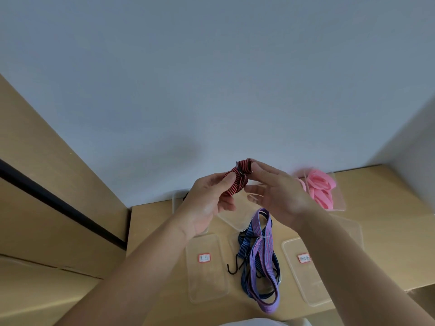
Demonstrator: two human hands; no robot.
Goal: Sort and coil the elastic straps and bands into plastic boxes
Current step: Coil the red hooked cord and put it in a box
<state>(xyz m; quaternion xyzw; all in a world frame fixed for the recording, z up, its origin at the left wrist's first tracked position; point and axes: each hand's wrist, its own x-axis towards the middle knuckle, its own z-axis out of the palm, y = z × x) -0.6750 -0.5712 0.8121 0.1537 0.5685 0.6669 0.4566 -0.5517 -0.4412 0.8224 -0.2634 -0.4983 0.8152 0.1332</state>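
Left hand (207, 203) and right hand (281, 196) each keep a pinching grip on the coiled red strap (238, 177), raised above the desk (388, 196). Purple strap (261, 223) and blue strap (243, 251) lie beneath it.

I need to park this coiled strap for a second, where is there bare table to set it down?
Bare wood shows at the table's far right, beyond the box of pink bands, and in a strip left of the left labelled lid. The middle is crowded: purple strap, blue strap and a black hook sprawl between it and the right labelled lid.
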